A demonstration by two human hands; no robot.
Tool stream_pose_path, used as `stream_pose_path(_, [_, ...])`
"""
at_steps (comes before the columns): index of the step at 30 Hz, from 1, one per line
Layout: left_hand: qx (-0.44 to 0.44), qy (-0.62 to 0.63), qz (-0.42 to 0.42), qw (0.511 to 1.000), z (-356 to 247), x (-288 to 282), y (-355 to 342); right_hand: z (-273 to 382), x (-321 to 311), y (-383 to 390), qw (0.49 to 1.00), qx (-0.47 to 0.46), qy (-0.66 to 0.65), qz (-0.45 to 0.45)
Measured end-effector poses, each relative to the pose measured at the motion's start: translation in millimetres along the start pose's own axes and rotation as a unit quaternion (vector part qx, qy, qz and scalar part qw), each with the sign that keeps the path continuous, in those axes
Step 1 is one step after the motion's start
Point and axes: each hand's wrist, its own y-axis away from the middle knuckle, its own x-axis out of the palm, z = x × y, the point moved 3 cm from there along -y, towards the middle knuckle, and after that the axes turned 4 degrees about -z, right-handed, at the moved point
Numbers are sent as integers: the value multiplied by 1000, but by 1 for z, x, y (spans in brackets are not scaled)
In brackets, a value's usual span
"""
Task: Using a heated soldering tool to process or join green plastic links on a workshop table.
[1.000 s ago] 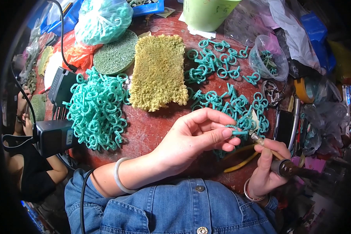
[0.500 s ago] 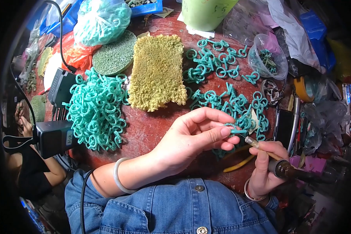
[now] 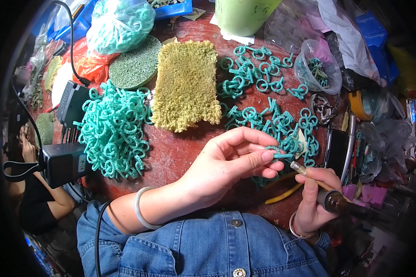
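Observation:
My left hand (image 3: pixel 238 159) pinches a teal ring with a straight stem (image 3: pixel 282 156) between thumb and forefinger, the stem pointing right. My right hand (image 3: pixel 316 191) is wrapped round a pen-like tool (image 3: pixel 299 167) with a pale tip and a brownish shaft. A wider dark part (image 3: pixel 335 201) sits at the palm end; I cannot tell whether it belongs to the tool. The tool's tip is close to the stem's end; contact is unclear. Loose teal rings (image 3: pixel 249 115) lie just beyond my hands, and a big heap of them (image 3: pixel 115 134) lies at the left.
A yellow rough-textured block (image 3: pixel 187 85) lies mid-table, beside a round green pad (image 3: pixel 135 62). A bag of teal pieces (image 3: pixel 121 25), a green tub (image 3: pixel 245 16) and a clear bowl (image 3: pixel 305 69) stand farther back. Black boxes with cables (image 3: pixel 64 161) are left; yellow handles (image 3: pixel 282 195) lie under my hands.
My hands and the ring hold almost still. The dark part by my right palm has tilted slightly. Another person's arm at the far left has shifted a little.

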Motion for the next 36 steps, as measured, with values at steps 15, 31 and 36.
stream_pose_path(15, [-2, 8, -1, 1000, 0, 0, 0, 1, 1, -1, 1000, -10, 5, 15])
stream_pose_path(31, [-2, 14, -10, 1000, 0, -1, 0, 1, -3, 0, 999, 31, 6, 10])
stream_pose_path(36, [-1, 17, -5, 1000, 1, -1, -1, 0, -1, -1, 1000, -1, 5, 13])
